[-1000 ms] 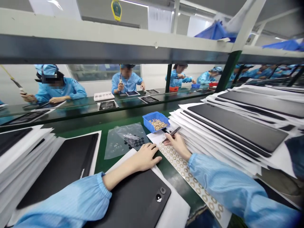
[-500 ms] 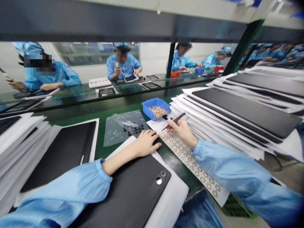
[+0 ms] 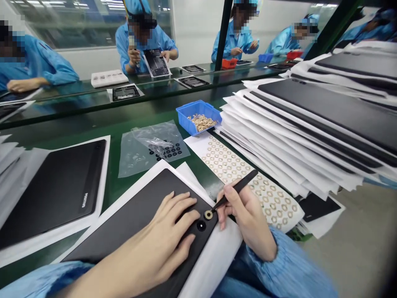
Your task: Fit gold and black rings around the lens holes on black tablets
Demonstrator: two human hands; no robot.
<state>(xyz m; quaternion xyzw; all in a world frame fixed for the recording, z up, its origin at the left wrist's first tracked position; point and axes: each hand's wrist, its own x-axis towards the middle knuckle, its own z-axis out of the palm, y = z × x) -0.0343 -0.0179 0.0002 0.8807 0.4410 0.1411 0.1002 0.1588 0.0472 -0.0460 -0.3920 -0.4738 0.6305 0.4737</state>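
Observation:
Under my left hand [image 3: 169,231] lies a black tablet back cover [image 3: 136,219] on white paper; the fingers rest flat and spread beside its two camera holes. Black tweezers [image 3: 238,188] are pinched in my right hand [image 3: 243,211], their tips touching a gold ring sticker [image 3: 208,215] at the upper camera hole. The lower hole [image 3: 201,225] shows dark with a small bright spot. To the right, a white sheet of ring stickers [image 3: 273,198] lies partly behind my right hand.
A blue bin [image 3: 189,126] holds small gold pieces. Beside it is a clear plastic bag [image 3: 136,153] with black rings. Covers interleaved with paper form a tall stack [image 3: 297,136] at right; another cover [image 3: 58,186] lies left. Co-workers [image 3: 145,41] sit across the bench.
My right hand has brought the tweezers from the sticker sheet to the cover's camera hole, where a gold ring now sits. My left hand has drawn back over the cover. The view has tilted down.

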